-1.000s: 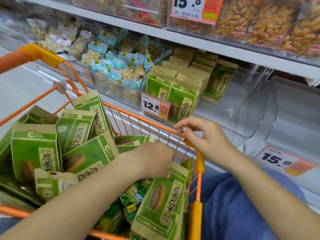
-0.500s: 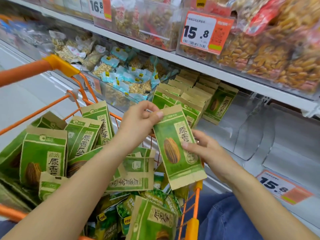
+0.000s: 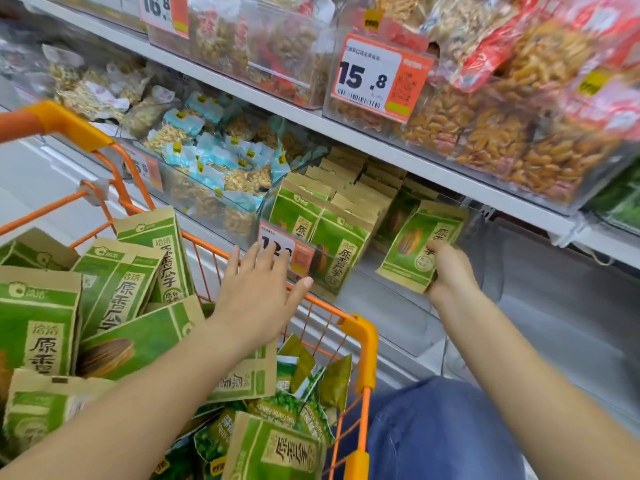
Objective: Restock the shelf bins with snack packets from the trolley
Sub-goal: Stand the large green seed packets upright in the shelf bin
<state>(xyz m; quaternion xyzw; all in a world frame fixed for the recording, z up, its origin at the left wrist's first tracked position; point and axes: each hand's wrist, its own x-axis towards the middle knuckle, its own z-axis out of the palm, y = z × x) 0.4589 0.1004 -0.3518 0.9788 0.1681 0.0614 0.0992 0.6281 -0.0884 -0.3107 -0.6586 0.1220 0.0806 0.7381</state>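
Observation:
My right hand (image 3: 446, 271) grips a green and tan seed packet (image 3: 417, 244) by its lower right corner, holding it upright inside the clear shelf bin (image 3: 398, 296), just right of the rows of matching packets (image 3: 332, 216). My left hand (image 3: 259, 285) hovers with fingers spread and empty above the far rim of the orange trolley (image 3: 360, 334). The trolley is piled with more of the same green packets (image 3: 121, 292), and smaller green packs lie at its near corner.
A price tag reading 12.8 (image 3: 284, 252) hangs on the bin's front, partly behind my left fingers. Left of it is a bin of blue-topped nut bags (image 3: 221, 168). The shelf above carries orange snack bags (image 3: 502, 133) and a 15.8 tag (image 3: 377, 81). Blue trousers (image 3: 433, 431) show below.
My left hand let go of the packet and drew back over the trolley rim. My right hand carried the packet right and forward into the bin.

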